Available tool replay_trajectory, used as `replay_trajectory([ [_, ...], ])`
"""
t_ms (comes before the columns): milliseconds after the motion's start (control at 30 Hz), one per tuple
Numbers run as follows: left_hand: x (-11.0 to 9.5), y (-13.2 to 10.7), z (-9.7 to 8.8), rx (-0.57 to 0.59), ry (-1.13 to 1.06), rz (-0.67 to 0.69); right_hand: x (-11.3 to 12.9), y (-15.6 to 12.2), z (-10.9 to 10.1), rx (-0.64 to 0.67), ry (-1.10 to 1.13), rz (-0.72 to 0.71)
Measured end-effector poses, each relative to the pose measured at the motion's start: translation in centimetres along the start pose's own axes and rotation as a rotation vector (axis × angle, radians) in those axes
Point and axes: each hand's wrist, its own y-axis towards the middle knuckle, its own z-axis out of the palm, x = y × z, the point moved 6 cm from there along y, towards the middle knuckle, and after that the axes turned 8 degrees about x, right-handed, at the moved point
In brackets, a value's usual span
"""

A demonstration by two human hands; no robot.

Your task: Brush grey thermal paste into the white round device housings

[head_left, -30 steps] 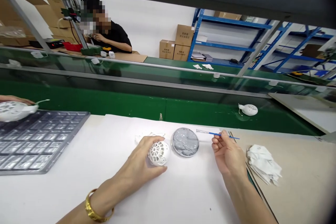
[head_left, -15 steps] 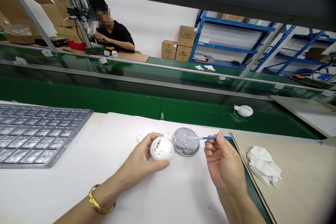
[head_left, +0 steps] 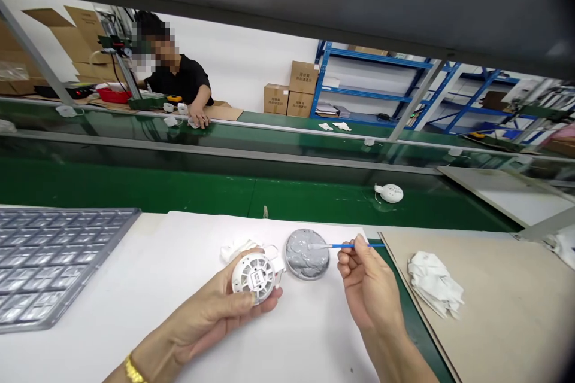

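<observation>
My left hand [head_left: 214, 310] grips a round white plastic housing [head_left: 253, 275], turned so its open inner side with a small square part faces up. My right hand [head_left: 368, 284] pinches a thin blue-handled brush [head_left: 345, 246], its white tip resting in the round dish of grey paste [head_left: 307, 253] on the white table sheet [head_left: 135, 305]. Some small white pieces [head_left: 236, 246] lie just behind the housing.
A clear plastic compartment tray [head_left: 54, 263] sits at left. A pile of white wipes [head_left: 433, 284] lies on brown cardboard [head_left: 498, 311] at right. A green conveyor [head_left: 202, 188] runs behind with a white housing [head_left: 389, 193] on it. A person in black [head_left: 179, 81] works across it.
My left hand turned the white housing over, from lattice side up to open inner side up. The brush came down from above the table into the grey paste.
</observation>
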Motion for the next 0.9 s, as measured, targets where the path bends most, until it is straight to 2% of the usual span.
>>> replay_trajectory([
  [233,0.2,-0.2,-0.2,-0.155,0.352,-0.056,0.5,0.6,-1.3,-0.038,-0.157,-0.138],
  [433,0.3,0.3,-0.9,-0.266,0.728,-0.064,0.3,0.7,-1.7,-0.052,-0.113,-0.138],
  [667,-0.3,-0.2,-0.6,-0.307,0.672,-0.029,0.2,0.5,-1.2,-0.01,-0.137,-0.15],
  [800,-0.7,-0.4,-0.1,-0.262,0.512,0.057,0.3,0.0,-0.5,0.014,-0.149,-0.139],
  [900,-0.6,-0.4,-0.1,-0.219,0.485,0.048,0.3,-0.8,0.4,0.037,-0.159,-0.134],
])
